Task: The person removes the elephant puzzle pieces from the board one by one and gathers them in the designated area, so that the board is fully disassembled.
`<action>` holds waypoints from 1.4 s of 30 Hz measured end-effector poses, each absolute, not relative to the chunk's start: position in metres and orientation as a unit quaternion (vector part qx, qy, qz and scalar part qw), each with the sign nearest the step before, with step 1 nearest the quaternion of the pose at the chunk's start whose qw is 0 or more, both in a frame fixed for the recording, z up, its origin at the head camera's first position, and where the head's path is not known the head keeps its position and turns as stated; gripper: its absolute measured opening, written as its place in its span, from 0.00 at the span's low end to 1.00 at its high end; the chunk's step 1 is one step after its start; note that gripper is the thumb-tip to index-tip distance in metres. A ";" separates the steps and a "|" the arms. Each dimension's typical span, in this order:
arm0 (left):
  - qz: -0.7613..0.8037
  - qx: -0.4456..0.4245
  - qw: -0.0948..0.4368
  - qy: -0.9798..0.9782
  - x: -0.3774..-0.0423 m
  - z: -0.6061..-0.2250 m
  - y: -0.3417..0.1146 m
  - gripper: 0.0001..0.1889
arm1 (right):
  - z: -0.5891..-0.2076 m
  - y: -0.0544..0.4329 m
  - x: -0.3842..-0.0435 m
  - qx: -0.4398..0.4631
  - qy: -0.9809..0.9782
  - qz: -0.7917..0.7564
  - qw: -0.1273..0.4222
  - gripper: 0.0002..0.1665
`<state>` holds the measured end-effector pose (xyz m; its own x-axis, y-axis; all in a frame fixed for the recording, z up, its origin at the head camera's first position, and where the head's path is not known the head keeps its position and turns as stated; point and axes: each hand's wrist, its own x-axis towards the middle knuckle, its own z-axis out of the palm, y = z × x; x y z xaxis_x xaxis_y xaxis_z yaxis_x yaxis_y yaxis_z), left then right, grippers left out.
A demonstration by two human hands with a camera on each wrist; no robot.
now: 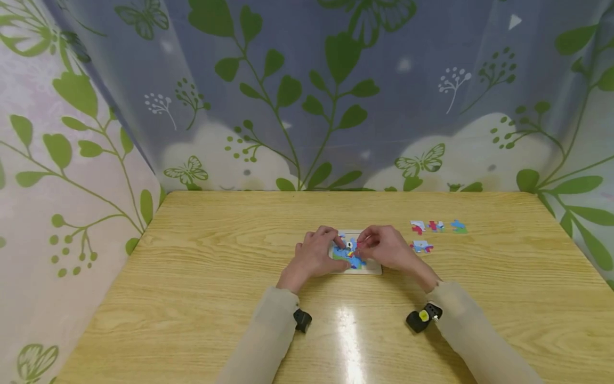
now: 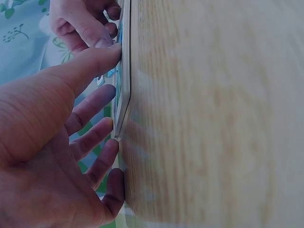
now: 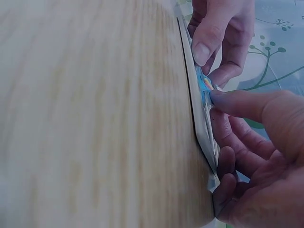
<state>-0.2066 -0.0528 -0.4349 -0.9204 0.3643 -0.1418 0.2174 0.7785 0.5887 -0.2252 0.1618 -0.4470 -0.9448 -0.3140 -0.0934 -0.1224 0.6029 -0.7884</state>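
Wood grain runs across the table [image 1: 192, 320], and on it, between my hands, lies a small pale board [image 1: 374, 270] with a partly filled puzzle [image 1: 355, 262]: mostly blue, with green, white and touches of yellow and red; the board's near right corner is bare. My left hand [image 1: 316, 253] is spread and relaxed, forefinger and thumb resting on the puzzle. My right hand [image 1: 387, 248] is curled, thumb and forefinger pinching a piece [image 1: 358, 245] there. Farther right lie several loose pieces [image 1: 422, 247]. Behind the table hangs blue cloth [image 1: 307, 128] printed with green leaves and butterflies.
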 end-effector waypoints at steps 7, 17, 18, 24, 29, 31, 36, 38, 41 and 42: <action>0.295 0.157 0.126 0.934 -0.207 -0.432 -0.052 0.16 | -0.444 0.162 -0.225 -0.106 0.876 -0.455 0.118 0.11; 0.296 0.159 0.129 0.933 -0.208 -0.430 -0.051 0.17 | -0.442 0.170 -0.222 -0.115 0.862 -0.480 0.116 0.11; 0.296 0.159 0.129 0.933 -0.208 -0.430 -0.051 0.17 | -0.442 0.171 -0.221 -0.116 0.860 -0.483 0.117 0.11; 0.293 0.159 0.130 0.934 -0.209 -0.430 -0.051 0.17 | -0.440 0.182 -0.219 -0.120 0.851 -0.497 0.123 0.13; 0.291 0.157 0.130 0.935 -0.208 -0.430 -0.050 0.17 | -0.438 0.192 -0.218 -0.114 0.853 -0.495 0.116 0.14; 0.291 0.157 0.129 0.935 -0.207 -0.431 -0.050 0.17 | -0.439 0.197 -0.217 -0.115 0.853 -0.496 0.112 0.13; 0.296 0.160 0.129 0.933 -0.206 -0.431 -0.051 0.17 | -0.441 0.213 -0.215 -0.121 0.848 -0.504 0.110 0.13; 0.299 0.159 0.130 0.932 -0.205 -0.432 -0.052 0.17 | -0.440 0.220 -0.213 -0.120 0.849 -0.503 0.110 0.14; 0.304 0.157 0.130 0.931 -0.204 -0.432 -0.053 0.17 | -0.438 0.231 -0.209 -0.115 0.853 -0.498 0.107 0.17; 0.304 0.157 0.130 0.930 -0.204 -0.433 -0.053 0.17 | -0.438 0.234 -0.208 -0.113 0.854 -0.497 0.106 0.17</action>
